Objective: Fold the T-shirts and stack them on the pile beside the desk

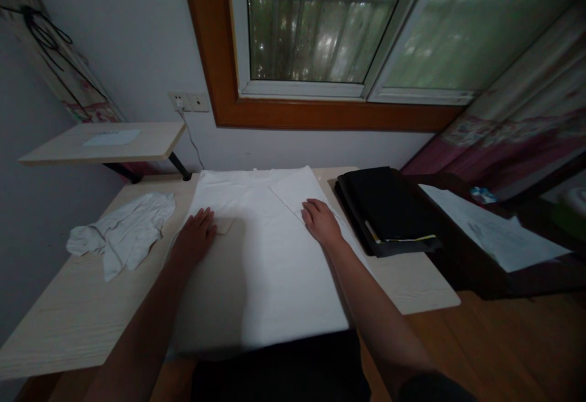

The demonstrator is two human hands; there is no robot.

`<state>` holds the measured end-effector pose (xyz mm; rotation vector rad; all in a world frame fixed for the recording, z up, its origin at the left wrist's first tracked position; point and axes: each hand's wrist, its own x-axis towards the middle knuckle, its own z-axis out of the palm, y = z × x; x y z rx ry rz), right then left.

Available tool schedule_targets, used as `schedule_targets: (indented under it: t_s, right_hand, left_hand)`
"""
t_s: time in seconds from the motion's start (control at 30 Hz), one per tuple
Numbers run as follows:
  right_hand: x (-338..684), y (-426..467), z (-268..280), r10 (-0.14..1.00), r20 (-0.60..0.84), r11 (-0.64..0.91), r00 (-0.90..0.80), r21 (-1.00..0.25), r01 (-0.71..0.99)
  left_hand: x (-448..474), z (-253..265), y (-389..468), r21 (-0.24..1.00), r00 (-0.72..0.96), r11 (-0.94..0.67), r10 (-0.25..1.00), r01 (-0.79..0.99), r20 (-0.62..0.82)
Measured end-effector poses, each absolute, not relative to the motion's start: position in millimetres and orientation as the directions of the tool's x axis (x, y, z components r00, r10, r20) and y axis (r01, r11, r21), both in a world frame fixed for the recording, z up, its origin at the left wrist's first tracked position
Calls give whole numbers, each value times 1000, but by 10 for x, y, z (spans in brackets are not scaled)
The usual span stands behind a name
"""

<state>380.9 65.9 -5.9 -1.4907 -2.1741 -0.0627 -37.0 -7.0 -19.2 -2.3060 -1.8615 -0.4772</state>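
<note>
A large white cloth (pixel 274 268) lies spread over the middle of a light wooden desk, its near edge hanging toward my lap. My left hand (pixel 196 234) rests flat on the cloth's left side, fingers stretched out. Beside its fingertips is a small pale beige flat piece (pixel 223 226); I cannot make out its kind. On the right side of the cloth my right hand (pixel 321 220) lies palm down, fingers extended. A thin slanting line, perhaps a folded edge, runs to its fingertips. Neither hand grips anything that I can see.
A crumpled white cloth (pixel 126 231) lies on the desk's left, below a raised shelf (pixel 151 136) holding a paper. Black folders (pixel 384 207) are stacked at right. Beyond the desk, a large paper sheet (pixel 485 225) rests on a dark surface. A window (pixel 329 30) is ahead.
</note>
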Motion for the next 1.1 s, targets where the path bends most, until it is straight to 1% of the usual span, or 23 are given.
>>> schedule_targets:
  t_s: [0.17,0.53,0.9,1.1]
  right_hand:
    - [3856,550,-72,868,410,400,-279,-246,883]
    - [3941,381,-132,873,404,394,-275,-250,884]
    - [3969,248,-99,866,418,398,-276,-241,885]
    - [3971,252,-108,872,407,387,-271,-235,892]
  left_hand:
    - [-347,-193,-179,70,190,-222,931,972,312]
    - [-308,-208,-369,71,175,-207,932,976,316]
    - [-276,-205,-488,98,177,-219,928,971,328]
    - [-257,-181,-500,74,182,-215,932,974,313]
